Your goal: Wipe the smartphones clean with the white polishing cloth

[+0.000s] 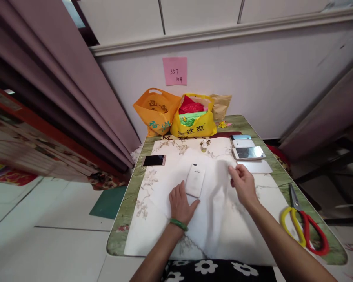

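Note:
A white smartphone (195,181), back side up with a "honor" logo, lies on a thin white sheet (170,172) in the middle of the table. My left hand (181,201), with a green bangle at the wrist, rests palm down on the sheet just below the phone. Its fingers are stretched and the thumb is spread along the phone's lower edge. To the right, my right hand (241,181) pinches the sheet's raised right edge, which hangs in soft folds. Whether the sheet is paper or thin cloth I cannot tell.
A dark-screened phone (154,160) lies left; several phones (249,152) line the right. Large scissors (300,221) with yellow and red handles lie front right. An orange bag (157,111), a filled yellow bag (194,127) and a small bottle (204,146) stand toward the back.

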{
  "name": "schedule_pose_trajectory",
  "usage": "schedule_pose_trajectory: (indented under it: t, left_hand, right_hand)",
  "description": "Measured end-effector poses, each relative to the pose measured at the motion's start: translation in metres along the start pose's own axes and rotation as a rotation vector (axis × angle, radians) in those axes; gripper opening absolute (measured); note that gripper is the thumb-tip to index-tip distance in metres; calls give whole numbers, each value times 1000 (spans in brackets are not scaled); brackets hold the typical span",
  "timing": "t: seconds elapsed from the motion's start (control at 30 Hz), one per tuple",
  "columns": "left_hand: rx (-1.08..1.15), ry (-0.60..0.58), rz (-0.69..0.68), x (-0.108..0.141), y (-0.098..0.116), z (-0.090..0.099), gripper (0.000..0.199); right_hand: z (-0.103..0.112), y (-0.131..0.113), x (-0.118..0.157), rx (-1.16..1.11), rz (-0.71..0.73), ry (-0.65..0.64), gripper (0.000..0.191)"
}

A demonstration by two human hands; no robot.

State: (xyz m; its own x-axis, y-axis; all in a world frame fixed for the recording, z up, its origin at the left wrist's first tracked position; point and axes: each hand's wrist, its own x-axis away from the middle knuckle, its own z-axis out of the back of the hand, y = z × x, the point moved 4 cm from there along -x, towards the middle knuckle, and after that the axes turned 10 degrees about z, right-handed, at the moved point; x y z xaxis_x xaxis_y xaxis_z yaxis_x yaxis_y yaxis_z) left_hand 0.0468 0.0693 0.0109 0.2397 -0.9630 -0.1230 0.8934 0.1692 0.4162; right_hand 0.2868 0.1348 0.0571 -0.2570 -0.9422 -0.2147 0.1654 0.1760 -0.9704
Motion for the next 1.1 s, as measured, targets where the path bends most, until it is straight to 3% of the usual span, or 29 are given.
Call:
schedule_pose_trajectory:
  t: [0.03,0.13,0.2,0.33,0.4,0.5,0.63,0.73,0.83,0.93,1.1]
  left_hand:
    - [17,0,5,2,-1,-3,86]
    - [82,-6,18,5,-11,-8,83]
    - [133,-14,9,5,-18,-10,80]
    - [193,-24,27,3,-28,-14,75]
    - [195,-16,43,2,-29,-15,73]
    - [194,4,36,2,-29,-15,69]
    - [186,19,4,3,-28,-14,63]
    - [173,12,-11,4,-28,-13,56]
    - [163,13,-10,4,-27,-13,54]
    - [153,22,-26,4,-27,-13,54]
    - [137,42,-49,3,-28,-13,51]
  right_hand:
    - [-16,-5,-1,-66,-18,-54,39]
    - [-65,-10,1,-164,-61,-404,41]
    - [-81,-5,-1,-68,-5,-493,39]
    - [-93,7,-15,375,355,-499,22]
    - [-102,15,-17,553,517,-581,18]
    - [-116,26,-8,646,660,-705,20]
    - [-117,34,22,588,786,-794,34]
    - [-104,35,43,508,857,-946,40]
    - [-91,33,47,462,885,-1084,42]
    - [-93,36,30,523,849,-1040,44]
    - [-125,46,8,813,683,-750,46]
